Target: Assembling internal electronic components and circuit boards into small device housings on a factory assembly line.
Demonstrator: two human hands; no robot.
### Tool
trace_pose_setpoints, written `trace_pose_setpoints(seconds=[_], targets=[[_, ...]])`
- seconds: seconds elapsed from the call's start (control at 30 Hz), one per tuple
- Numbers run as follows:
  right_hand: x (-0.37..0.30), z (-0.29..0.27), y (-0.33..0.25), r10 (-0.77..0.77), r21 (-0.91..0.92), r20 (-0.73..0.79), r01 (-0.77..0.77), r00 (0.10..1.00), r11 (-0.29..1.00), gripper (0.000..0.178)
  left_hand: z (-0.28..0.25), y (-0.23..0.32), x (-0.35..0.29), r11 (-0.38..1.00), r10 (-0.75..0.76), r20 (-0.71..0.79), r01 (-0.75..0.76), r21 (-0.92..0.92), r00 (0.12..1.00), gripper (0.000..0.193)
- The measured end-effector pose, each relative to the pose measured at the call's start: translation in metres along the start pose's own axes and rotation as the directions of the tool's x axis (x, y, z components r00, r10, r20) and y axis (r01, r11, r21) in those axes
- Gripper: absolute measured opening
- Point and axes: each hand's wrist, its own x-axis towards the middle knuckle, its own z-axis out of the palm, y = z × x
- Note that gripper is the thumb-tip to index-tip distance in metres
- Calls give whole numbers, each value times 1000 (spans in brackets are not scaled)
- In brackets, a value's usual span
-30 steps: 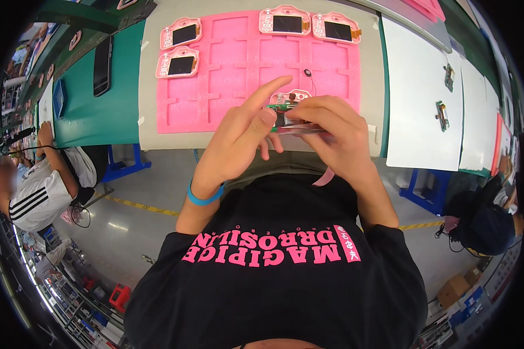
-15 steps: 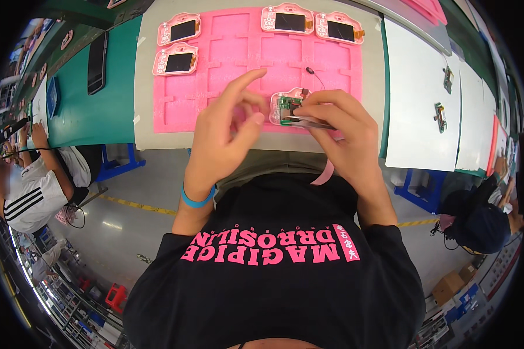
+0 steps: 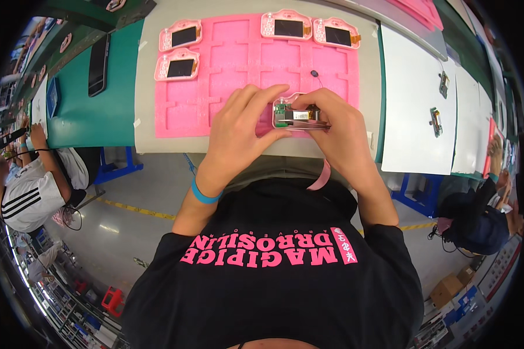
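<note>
A small pink plastic casing [image 3: 278, 102] with a green circuit board [image 3: 281, 113] in it lies at the near edge of a pink foam tray [image 3: 233, 55]. My left hand [image 3: 239, 125] closes round its left side, thumb at the near edge and index finger at the far edge. My right hand [image 3: 340, 122] is closed on slim metal tweezers [image 3: 311, 124], which lie across the near side of the board. A silvery block [image 3: 300, 115] shows beside the right fingers, which hide the casing's right part. A black oval part [image 3: 315, 74] on a thin wire rests beyond the right hand.
Several pink casings with dark screens, one a casing [image 3: 177, 65] at left, sit in the tray. Small circuit boards [image 3: 436, 121] lie on white sheets at right. A black phone-like slab [image 3: 98, 64] is on the green mat [image 3: 73, 116]. Other people work at both sides.
My left hand has moved right, from hovering apart to gripping the casing. My right fingers have come down over the board, and the silvery block now shows more plainly.
</note>
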Motion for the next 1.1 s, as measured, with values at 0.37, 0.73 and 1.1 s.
trace_pose_setpoints(seconds=[0.37, 0.73, 1.1], targets=[[12, -5, 8, -45, 192, -69, 57, 997, 980, 29, 6, 6, 4, 1000, 21, -137, -23, -9, 990, 69], [-29, -15, 30, 5, 124, -111, 9, 994, 992, 16, -83, -50, 115, 977, -202, -224, 212, 19, 953, 50], [-84, -125, 87, 249, 42, -495, -263, 832, 964, 10, -130, -44, 94, 969, -44, 66, 27, 247, 997, 47]])
